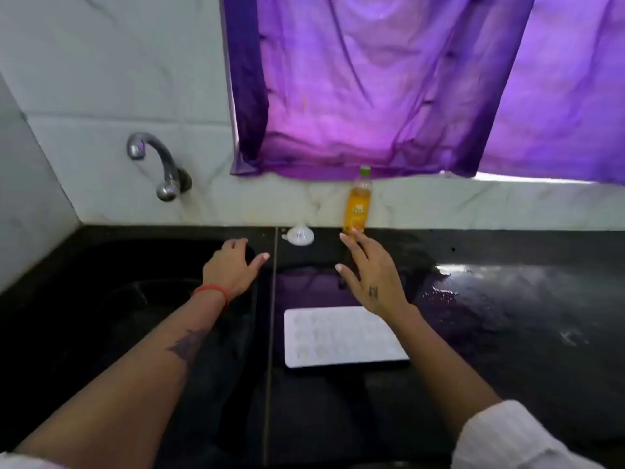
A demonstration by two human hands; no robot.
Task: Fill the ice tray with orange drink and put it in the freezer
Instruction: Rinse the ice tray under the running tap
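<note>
The right hand (370, 279) is stretched forward over the glossy black stone counter (507, 333), fingers straight and spread wide, holding nothing. Its longest fingertips (343, 236) reach the foot of the small clear plastic bottle of orange drink with a green cap (357, 204), which stands upright at the hand's 12 o'clock against the white marble backsplash (473, 204); whether they touch it I cannot tell. At the hand's 6 o'clock, partly under the wrist, the white flat rectangular plastic ice tray (338, 340) lies on the counter, its round cells looking empty.

The left hand (231, 269), a red thread band (211, 291) on its wrist, hovers at the right hand's 9 o'clock with fingers loosely bent and thumb out, gripping nothing, above the right rim of the black sink basin (135, 316). Between the two hands, near the wall, sits a small white round plastic object (299, 235).

At the left hand's 11 o'clock a curved chrome tap (159, 167) juts from the white tiled wall (101, 79). At 1 o'clock from the bottle hangs a purple curtain (389, 89). A wet sheen (490, 282) shows on the counter at the right hand's 3 o'clock.
</note>
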